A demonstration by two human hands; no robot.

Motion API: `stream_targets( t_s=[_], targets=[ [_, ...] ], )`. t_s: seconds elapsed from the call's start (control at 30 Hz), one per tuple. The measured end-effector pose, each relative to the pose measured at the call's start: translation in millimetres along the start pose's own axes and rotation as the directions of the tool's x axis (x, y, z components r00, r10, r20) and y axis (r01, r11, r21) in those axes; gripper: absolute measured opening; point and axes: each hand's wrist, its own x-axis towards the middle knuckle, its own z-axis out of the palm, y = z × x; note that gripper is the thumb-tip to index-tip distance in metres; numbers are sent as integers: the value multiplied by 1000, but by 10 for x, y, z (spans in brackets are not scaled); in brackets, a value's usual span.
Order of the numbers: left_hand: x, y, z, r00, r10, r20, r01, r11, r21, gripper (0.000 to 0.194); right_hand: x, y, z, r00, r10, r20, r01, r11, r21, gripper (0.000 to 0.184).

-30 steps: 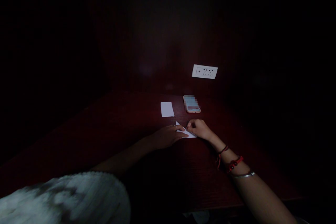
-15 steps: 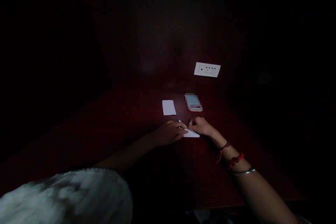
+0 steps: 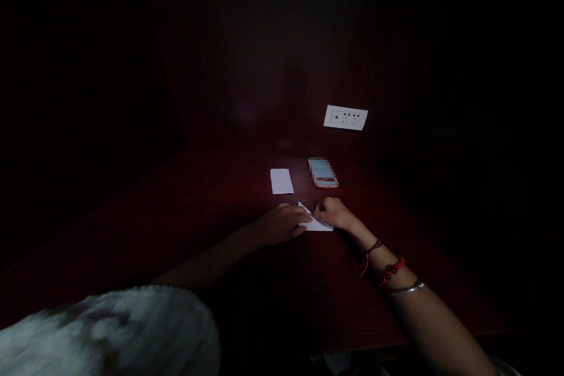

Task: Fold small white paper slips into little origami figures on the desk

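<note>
A small white piece of paper [image 3: 316, 226], folded into a triangle, lies on the dark red table in front of me. My left hand [image 3: 284, 223], with a ring on one finger, rests on its left part, fingers stretched out and pressing it down. At the slanted upper right edge is my right hand [image 3: 333, 212], its fingers curled and pinched on the paper. A thin shadow runs along that edge. The right fingertips are partly hidden. Red cord bracelets and a silver bangle circle the right wrist and forearm.
Behind my hands lies a white sheet of paper [image 3: 281, 181]. To its right is a phone [image 3: 323, 173] with a blurred screen. A white wall socket [image 3: 346, 117] sits above the dark red table [image 3: 211, 188]. The surroundings are very dark.
My right hand has shifted slightly along the paper's slanted edge, where a darker line now shows. The left hand stays on the paper. The whole view has moved a little.
</note>
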Motion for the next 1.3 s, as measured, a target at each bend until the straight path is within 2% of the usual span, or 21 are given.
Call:
stream_targets(
  t_s=[0.53,0.83,0.9,1.07,1.3],
  targets=[
    [12,51,-28,999,-42,-1,42,999,6,23,62,53,75,987,158,-39,-158,987,-5,23],
    [0,16,6,999,-38,1,38,999,15,24,14,100,-4,998,59,38,-64,987,144,32],
    [3,14,2,1000,-29,5,29,1000,7,24,18,103,-6,997,49,52,-57,984,167,29],
    [13,18,4,999,-39,9,39,999,-2,24,32,90,16,996,78,33,-82,987,139,19],
    [19,38,-12,999,-52,6,52,998,-30,23,44,56,71,988,153,-17,-151,987,53,22]
  ],
)
